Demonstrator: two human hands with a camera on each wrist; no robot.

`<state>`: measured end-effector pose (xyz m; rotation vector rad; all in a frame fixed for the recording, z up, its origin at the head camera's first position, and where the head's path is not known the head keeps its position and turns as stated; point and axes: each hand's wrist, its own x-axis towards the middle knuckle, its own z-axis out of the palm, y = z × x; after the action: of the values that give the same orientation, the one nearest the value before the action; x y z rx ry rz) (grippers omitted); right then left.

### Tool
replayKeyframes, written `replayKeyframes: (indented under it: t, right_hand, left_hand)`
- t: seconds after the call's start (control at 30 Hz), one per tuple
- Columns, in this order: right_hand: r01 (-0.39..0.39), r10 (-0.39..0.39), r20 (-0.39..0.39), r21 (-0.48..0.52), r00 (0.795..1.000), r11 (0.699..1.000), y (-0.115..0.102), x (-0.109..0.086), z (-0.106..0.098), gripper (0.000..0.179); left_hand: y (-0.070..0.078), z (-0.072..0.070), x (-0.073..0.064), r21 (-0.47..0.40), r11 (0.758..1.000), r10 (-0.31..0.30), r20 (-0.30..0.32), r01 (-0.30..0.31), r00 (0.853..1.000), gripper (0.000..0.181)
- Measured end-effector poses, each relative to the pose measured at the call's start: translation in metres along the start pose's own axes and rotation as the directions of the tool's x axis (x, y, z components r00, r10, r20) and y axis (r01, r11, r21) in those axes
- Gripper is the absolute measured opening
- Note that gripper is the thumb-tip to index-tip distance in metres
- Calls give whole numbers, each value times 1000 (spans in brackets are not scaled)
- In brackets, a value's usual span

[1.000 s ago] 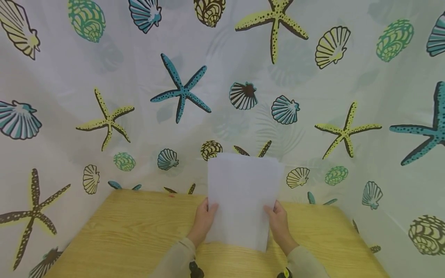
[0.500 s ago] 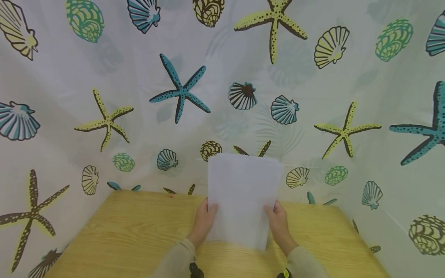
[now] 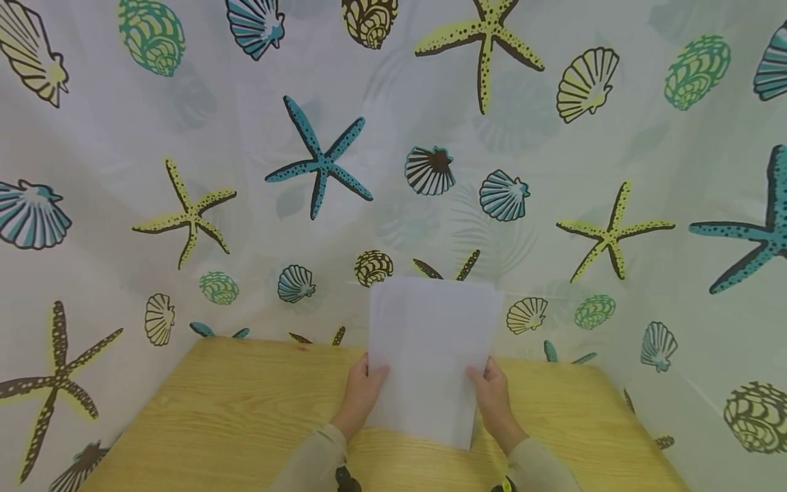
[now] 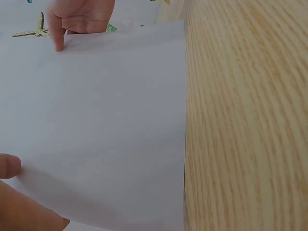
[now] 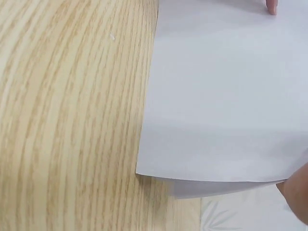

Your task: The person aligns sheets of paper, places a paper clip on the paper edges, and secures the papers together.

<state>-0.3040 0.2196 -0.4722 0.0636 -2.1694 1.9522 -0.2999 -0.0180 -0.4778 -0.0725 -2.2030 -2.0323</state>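
Several blank white sheets of paper are held up in a loose stack over the wooden table, tilted toward me. My left hand pinches the left edge, thumb on the front face and fingers behind. On the right edge my right hand grips the stack the same way. The left wrist view shows the front sheet with the lower edge close to the table. In the right wrist view a second sheet sticks out past the front sheet at the corner, so the edges are uneven there.
The wooden table spreads out on both sides of the paper. A white curtain printed with starfish and shells hangs behind it and along both sides. A tiny pale speck lies on the wood.
The paper stack has dropped slightly between my hands, and its top edges look more even than before. Both hands keep their hold in nearly the same place.
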Motion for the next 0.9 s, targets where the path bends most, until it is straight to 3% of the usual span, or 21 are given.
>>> replayKeyframes:
  t: [0.2,0.43,0.9]
  right_hand:
    - [20,-20,-16,27,1000,999,-3,2,2,42]
    - [7,-7,-30,5,1000,1000,-2,2,3,37]
    - [9,-9,10,-25,1000,1000,-3,-2,2,41]
  left_hand:
    - [2,-1,-1,4,1000,21,-19,-21,1000,40]
    - [-1,-1,2,-5,1000,4,-17,-4,1000,42]
    - [-1,2,1,21,1000,-12,-13,13,1000,48]
